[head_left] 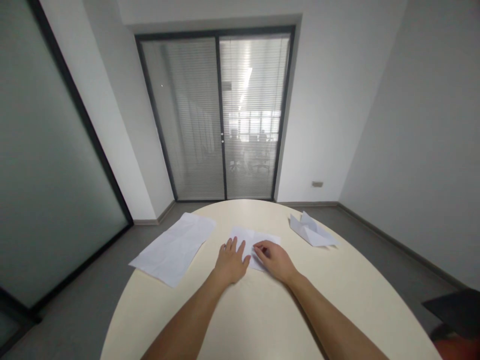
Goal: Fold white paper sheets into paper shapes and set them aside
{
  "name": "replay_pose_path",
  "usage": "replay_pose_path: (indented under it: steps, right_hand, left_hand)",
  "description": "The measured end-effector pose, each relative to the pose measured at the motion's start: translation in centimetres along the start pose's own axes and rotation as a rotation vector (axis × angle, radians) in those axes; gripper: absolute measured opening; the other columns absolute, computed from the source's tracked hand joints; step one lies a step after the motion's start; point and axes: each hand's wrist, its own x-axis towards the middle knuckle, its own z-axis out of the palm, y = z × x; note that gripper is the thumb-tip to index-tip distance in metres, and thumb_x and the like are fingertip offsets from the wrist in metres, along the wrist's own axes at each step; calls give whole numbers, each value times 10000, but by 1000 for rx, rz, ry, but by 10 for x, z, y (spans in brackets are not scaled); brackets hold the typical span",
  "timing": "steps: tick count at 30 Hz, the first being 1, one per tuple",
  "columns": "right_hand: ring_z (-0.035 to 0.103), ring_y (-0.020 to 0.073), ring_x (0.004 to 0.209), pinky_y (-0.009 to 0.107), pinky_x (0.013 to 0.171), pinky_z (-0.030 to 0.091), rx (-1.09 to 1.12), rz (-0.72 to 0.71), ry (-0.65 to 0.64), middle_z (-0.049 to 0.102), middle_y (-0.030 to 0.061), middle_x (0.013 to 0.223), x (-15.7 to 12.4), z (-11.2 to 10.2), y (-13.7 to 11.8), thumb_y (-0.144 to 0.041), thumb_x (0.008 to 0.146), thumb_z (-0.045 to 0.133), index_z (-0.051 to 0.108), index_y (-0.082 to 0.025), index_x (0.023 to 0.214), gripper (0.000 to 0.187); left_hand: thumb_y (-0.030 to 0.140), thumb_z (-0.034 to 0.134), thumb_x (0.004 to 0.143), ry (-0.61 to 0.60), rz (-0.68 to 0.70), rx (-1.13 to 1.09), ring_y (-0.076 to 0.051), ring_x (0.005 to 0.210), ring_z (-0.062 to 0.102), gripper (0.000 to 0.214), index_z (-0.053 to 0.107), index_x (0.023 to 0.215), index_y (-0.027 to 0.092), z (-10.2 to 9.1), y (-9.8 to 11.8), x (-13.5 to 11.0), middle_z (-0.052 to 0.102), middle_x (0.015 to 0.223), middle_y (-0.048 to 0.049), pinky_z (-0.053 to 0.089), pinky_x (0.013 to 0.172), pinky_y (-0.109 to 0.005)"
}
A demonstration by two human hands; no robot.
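Observation:
A small white sheet of paper [245, 234] with a crease lies near the middle of the table, under both hands. My left hand [231, 262] rests flat on its left part with the fingers spread. On the right side, my right hand [275, 260] is closed, thumb and index finger pinched together at the paper near its centre line. The curled fingers and the hand itself cover part of the sheet. A folded white paper boat [313, 232] lies to the right, apart from my right hand.
A larger creased white sheet [174, 247] lies at the left, one corner reaching over the edge of the round cream table [247, 320]. A dark object [455, 310] stands at the lower right beyond the table. Glass panels with blinds [198, 125] are at the back.

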Motion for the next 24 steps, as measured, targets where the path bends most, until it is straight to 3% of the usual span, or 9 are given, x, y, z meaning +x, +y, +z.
replay_pose_path:
  steps: [3, 6, 8, 10, 14, 20, 24]
  right_hand:
    - [547, 248, 1204, 390, 1042, 387, -190, -30, -36, 642, 99, 1283, -4, 8, 2, -343, 924, 441, 674, -205, 1189, 379]
    - [342, 286, 1413, 492, 1145, 242, -299, 31, -107, 419, 90, 1524, -8, 17, 4, -397, 944, 408, 493, -228, 1421, 514]
    - [223, 309, 1469, 540, 1170, 156, -322, 53, -165, 291, 78, 1586, -9, 21, 5, -449, 956, 379, 392, -238, 1490, 574]
    - [167, 319, 1484, 555, 1176, 124, -324, 52, -218, 232, 75, 1602, -10, 22, 6, -493, 958, 364, 345, -240, 1512, 609]
    - [142, 314, 1489, 545, 1183, 129, -305, 9, -303, 208, 64, 1608, -13, 11, 7, -614, 941, 346, 300, -268, 1527, 682]
    - [167, 285, 1488, 518, 1191, 148, -255, -79, -315, 227, 48, 1604, -19, -5, 14, -651, 928, 362, 308, -313, 1518, 683]
    - [197, 288, 1480, 509, 1190, 161, -238, -83, -291, 259, 55, 1594, -16, -5, 17, -606, 917, 435, 345, -303, 1506, 669]
  left_hand:
    - [490, 387, 929, 18, -16, 44, -396, 1322, 409, 574, 505, 1389, 168, -9, 13, -5, 477, 1436, -203, 316, 1056, -570]
    - [479, 434, 907, 7, 4, 46, -398, 1288, 441, 532, 580, 1293, 145, -15, 16, -9, 542, 1347, -219, 337, 1049, -557]
    - [471, 439, 911, 10, 61, 24, -377, 1330, 415, 512, 593, 1267, 138, -15, 11, -13, 526, 1376, -211, 284, 1107, -541]
    - [487, 425, 920, -17, 96, 0, -365, 1416, 307, 565, 551, 1319, 108, -12, 3, -19, 415, 1488, -208, 230, 1151, -526]
    - [562, 394, 928, -43, 112, -15, -357, 1447, 249, 647, 499, 1375, 105, -10, -5, -31, 329, 1546, -193, 221, 1165, -517]
    - [425, 442, 936, 73, 119, -75, -284, 1273, 493, 454, 546, 1314, 195, -17, -5, -24, 559, 1362, -134, 366, 1089, -441]
    - [379, 410, 953, 11, 76, -87, -278, 1422, 329, 498, 477, 1411, 195, -8, -12, -13, 402, 1523, -111, 255, 1174, -456]
